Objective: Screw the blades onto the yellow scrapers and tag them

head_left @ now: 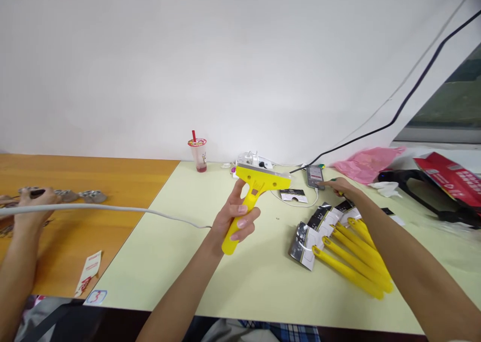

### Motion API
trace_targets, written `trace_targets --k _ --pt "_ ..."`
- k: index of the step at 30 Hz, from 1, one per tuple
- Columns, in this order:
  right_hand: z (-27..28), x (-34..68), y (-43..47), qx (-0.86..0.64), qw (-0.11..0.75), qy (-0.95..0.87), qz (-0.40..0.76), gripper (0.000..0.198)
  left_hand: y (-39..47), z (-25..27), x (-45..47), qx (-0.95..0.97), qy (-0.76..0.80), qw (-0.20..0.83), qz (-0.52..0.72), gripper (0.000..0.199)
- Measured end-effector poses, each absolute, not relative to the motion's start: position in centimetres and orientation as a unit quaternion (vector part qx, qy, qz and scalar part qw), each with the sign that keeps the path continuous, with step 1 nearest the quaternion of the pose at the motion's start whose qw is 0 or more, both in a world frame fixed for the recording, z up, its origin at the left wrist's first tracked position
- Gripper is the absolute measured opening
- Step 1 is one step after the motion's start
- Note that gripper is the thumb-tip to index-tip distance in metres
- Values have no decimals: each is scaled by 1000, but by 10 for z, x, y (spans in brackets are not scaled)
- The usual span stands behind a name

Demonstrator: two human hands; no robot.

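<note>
My left hand [237, 216] is wrapped around the handle of a yellow scraper [259, 184], held up above the table with its wide metal-edged head at the top. My right hand [340, 185] reaches to the back of the table. Its index finger is stretched out onto the lower part of a phone [314, 175], which has a lit screen and a white cable plugged in. The other fingers of that hand are partly hidden. Below my right forearm lie several yellow scraper handles [351, 272] with black-and-white cards [303, 246] at one end.
A black-and-white card [293, 195] lies near the phone. A drink cup [200, 156] with a red straw stands by the wall. Pink plastic [368, 164] and a red package [453, 179] are at right. A grey cable [112, 207] crosses at left, near another person's hand [35, 204].
</note>
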State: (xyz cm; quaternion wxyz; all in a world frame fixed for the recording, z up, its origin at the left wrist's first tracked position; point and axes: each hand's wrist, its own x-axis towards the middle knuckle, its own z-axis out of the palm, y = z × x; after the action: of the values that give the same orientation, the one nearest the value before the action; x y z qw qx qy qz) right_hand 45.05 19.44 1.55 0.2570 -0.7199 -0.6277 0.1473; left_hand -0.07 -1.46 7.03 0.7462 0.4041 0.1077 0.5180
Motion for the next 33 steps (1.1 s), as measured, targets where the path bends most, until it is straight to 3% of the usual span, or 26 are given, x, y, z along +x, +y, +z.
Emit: trace_targets --k 4,10,21,28,33 --pt "19 448 193 -744 219 -585 237 66 -18 71 -3 405 86 750 515 84" --pt "23 442 186 -741 234 -571 265 65 -19 72 -8 410 93 745 517 82" --pt "27 438 183 -741 241 -566 270 66 -17 69 -6 409 96 743 521 79" --pt "26 436 186 -776 246 -514 269 59 -8 67 -5 337 131 778 513 76" --pt "32 428 184 -779 272 -512 241 47 11 38 -19 264 198 806 492 82"
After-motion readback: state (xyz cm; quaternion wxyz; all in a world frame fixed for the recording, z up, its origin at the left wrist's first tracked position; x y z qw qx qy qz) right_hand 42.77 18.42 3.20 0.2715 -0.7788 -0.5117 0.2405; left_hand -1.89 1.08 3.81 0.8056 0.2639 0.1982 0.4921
